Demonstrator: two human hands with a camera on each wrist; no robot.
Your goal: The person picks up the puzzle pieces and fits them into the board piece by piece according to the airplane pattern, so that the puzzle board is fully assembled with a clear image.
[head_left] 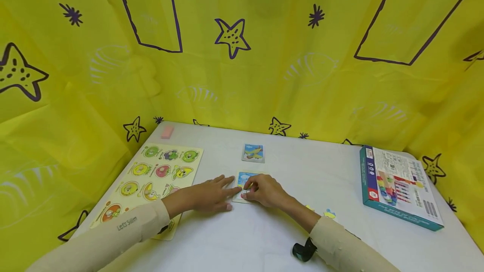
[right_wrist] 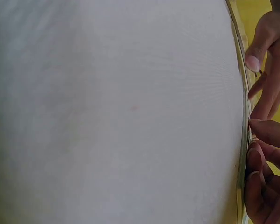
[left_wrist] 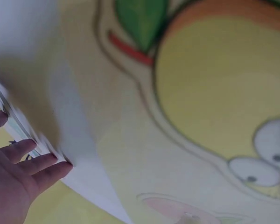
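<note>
One picture board (head_left: 245, 176) lies partly beneath the right grip (head_left: 266, 191).

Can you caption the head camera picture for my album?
Left hand and right hand busy at a small rectangular blue-sky picture board on a white tabletop.

left sleeve (head_left: 141, 225): "LetsSlim" | box (head_left: 402, 190): print too small to read | fruit board (head_left: 151, 178): labels illegible

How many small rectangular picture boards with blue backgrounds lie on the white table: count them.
2: the far board lies uncovered just behind the near board, which is partly covered by the bare left hand and bare right hand.
</note>
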